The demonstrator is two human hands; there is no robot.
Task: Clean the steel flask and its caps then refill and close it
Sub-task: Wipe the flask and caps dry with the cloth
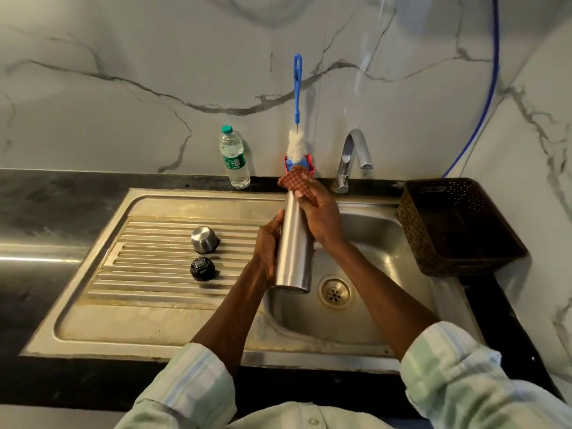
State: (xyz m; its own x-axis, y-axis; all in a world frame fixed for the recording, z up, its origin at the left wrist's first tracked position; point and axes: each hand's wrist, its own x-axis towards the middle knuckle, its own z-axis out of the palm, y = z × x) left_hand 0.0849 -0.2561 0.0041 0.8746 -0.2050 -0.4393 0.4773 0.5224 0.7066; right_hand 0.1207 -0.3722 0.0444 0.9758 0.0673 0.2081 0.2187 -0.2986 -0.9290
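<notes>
Two hands on steel flask point(294, 243): left hand point(267, 246) grips body; right hand point(315, 212) clasps brown scrubber point(298, 181) over hidden mouth. Red holder point(311, 168) contains bottle brush point(297, 97).

Support surface: dark stone counter point(46, 205) running along a marble-patterned wall, with a stainless steel sink unit point(93, 320) set into it. Ribbed draining board on the left of the unit, basin point(380, 243) on the right, round drain point(335, 293) in the basin floor.

On the draining board: steel cap point(204, 239), dome up; black inner cap point(202, 269) just in front of it, the two near but apart.

On the counter behind the unit: clear water bottle point(234, 157), upright, green lid. Tap point(351, 161) mounted behind the basin.

On the counter right of the basin: brown perforated basket point(411, 218).
</notes>
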